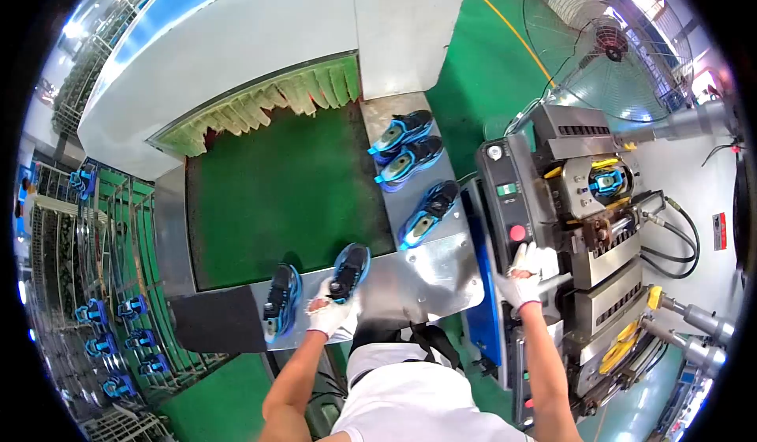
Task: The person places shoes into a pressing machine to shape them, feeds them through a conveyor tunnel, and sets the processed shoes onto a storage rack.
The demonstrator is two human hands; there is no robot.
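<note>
My left hand [330, 316], in a white glove, is closed round the heel end of a black and blue shoe [349, 272] at the metal ledge's front edge. Just left of it a second shoe [281, 301] lies on the ledge. My right hand [523, 278], also gloved, rests at the machine's control panel [505, 175], below a red button [517, 233]; its fingers look spread. Three more shoes, one of them here [430, 214], lie on the metal plate between the belt and the machine.
A green conveyor belt [284, 197] runs under a fringed curtain [268, 99]. The press [595, 229] at right has a blue shoe [607, 182] clamped inside. Racks [146, 241] with several shoes stand at left. A large fan [607, 44] is at upper right.
</note>
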